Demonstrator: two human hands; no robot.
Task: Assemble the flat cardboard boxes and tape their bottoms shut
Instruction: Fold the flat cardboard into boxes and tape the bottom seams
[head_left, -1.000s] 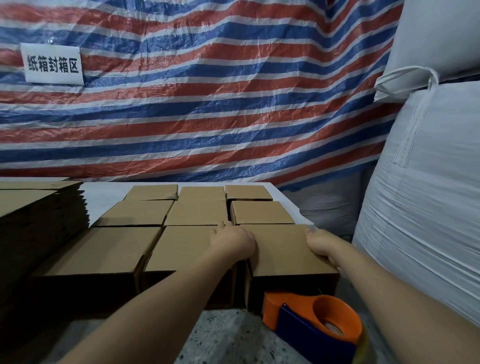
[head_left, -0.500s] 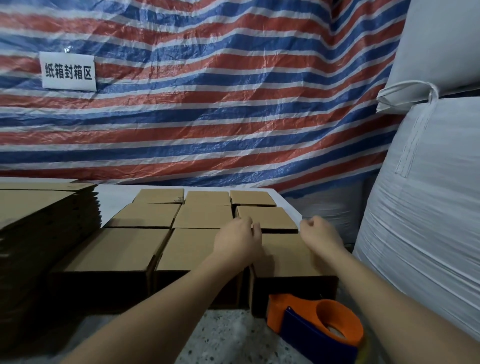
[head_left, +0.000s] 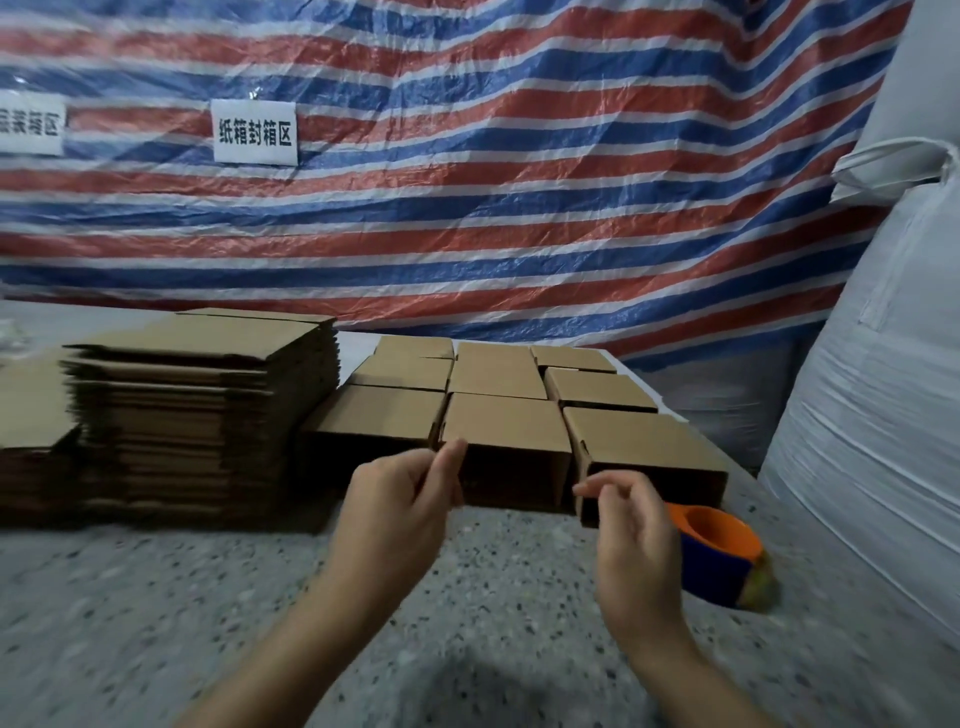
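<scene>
boxes (head_left: 506, 426): sat assembled in rows mid-table, rows running near to far
flats (head_left: 202, 395): stacked left, lying level
left hand (head_left: 400, 512): loose, held nothing
right hand (head_left: 631, 535): same, beside the tape gun (head_left: 719, 553)

there is just one camera here, worn on the person's head, so it sees what they see. it looks forward and a little down across the speckled table (head_left: 156, 597), with both forearms reaching in from the bottom edge and the left hand (head_left: 400, 509) and right hand (head_left: 631, 540) close under the lens. the assembled boxes (head_left: 498, 415) sit mid-frame just past the hands, the stack of flat cardboard (head_left: 208, 395) to their left. straight ahead the view meets the striped tarp (head_left: 467, 197) with its white sign (head_left: 254, 132). the wide lens bends the edges, and white sacks (head_left: 872, 441) crowd the right side. with a single view, nothing is shared between two.
</scene>
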